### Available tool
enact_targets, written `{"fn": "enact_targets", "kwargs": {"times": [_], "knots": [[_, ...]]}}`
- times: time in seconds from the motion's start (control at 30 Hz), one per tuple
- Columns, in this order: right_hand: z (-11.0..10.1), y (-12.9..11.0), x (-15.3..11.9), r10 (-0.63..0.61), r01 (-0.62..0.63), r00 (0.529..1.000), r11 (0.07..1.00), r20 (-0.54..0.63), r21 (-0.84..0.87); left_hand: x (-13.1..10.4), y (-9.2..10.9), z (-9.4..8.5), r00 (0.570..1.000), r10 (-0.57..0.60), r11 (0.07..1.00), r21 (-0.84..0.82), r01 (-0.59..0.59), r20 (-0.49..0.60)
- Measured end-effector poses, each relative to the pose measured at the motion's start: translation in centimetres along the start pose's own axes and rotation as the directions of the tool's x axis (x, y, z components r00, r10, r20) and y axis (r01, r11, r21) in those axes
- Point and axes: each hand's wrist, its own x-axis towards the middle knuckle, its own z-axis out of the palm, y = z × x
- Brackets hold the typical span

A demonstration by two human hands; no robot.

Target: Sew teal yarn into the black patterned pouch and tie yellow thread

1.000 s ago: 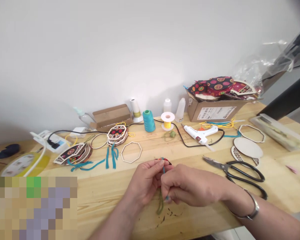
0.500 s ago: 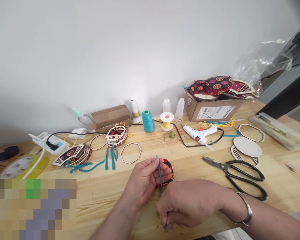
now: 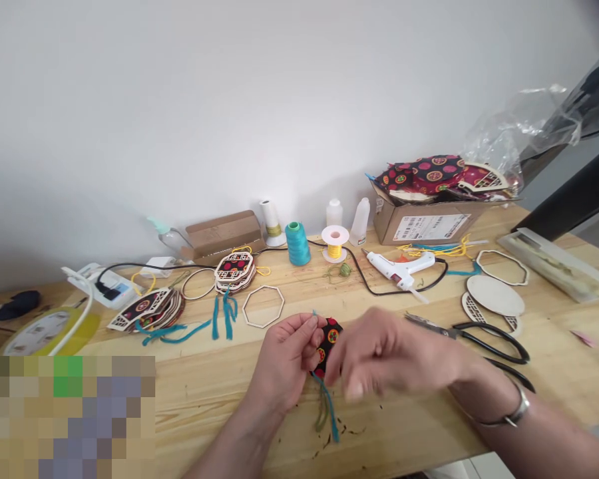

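Note:
My left hand (image 3: 292,356) is closed, pinching a teal cord against a small black fabric-covered piece (image 3: 329,339) with red and yellow round motifs. A short cord tip sticks up above the thumb. Below the piece, the loose end of the teal cord (image 3: 333,416) and an olive-green strand (image 3: 322,414) hang down over the table. My right hand (image 3: 387,359) is just right of the piece, smeared by motion, its thumb and fingers apart and nothing visible in them. Black-handled scissors (image 3: 494,339) lie beyond the right wrist, partly hidden by the arm.
A white glue gun (image 3: 402,269) with a black cable lies behind the scissors. Toward the wall stand a teal thread cone (image 3: 298,246), a yellow spool (image 3: 335,249) and a carton (image 3: 422,223) of fabric pieces. Left are stacked wooden-framed pieces (image 3: 234,269) and an octagonal ring (image 3: 263,306).
My right hand has let go of the teal cord and moved up and right, its fingers spreading. The cord's end now hangs loose. My left hand stays nearly in place, fingers more curled.

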Motion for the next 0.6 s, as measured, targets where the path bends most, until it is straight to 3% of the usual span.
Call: {"fn": "enact_targets", "kwargs": {"times": [0.07,0.13,0.17,0.23,0.4,0.6], "knots": [[-0.7,0.4,0.4,0.040,-0.046,0.941,0.999,-0.337,-0.008,-0.1,-0.1,0.1,0.999,0.041,0.998,0.054,-0.041,0.000],[-1.0,1.3,1.1,0.104,-0.140,0.852,0.990,-0.514,-0.031,-0.3,-0.2,0.2,0.998,0.067,0.990,0.120,-0.067,0.006],[-0.9,1.8,1.5,0.141,-0.178,0.833,0.984,-0.534,-0.018,-0.3,-0.3,0.3,0.997,0.072,0.985,0.154,-0.074,0.015],[-0.5,2.8,2.1,0.220,-0.208,0.841,0.975,-0.495,0.080,-0.4,-0.5,0.2,0.995,0.086,0.973,0.209,-0.092,0.041],[0.3,3.8,2.8,0.296,-0.129,0.854,0.917,-0.428,0.378,-0.3,-0.7,0.2,0.996,0.081,0.966,0.243,-0.091,0.048],[0.6,3.6,2.8,0.344,-0.163,0.789,0.916,-0.510,0.365,-0.3,-0.3,0.4,0.998,0.014,0.997,0.081,-0.018,0.055]]}}
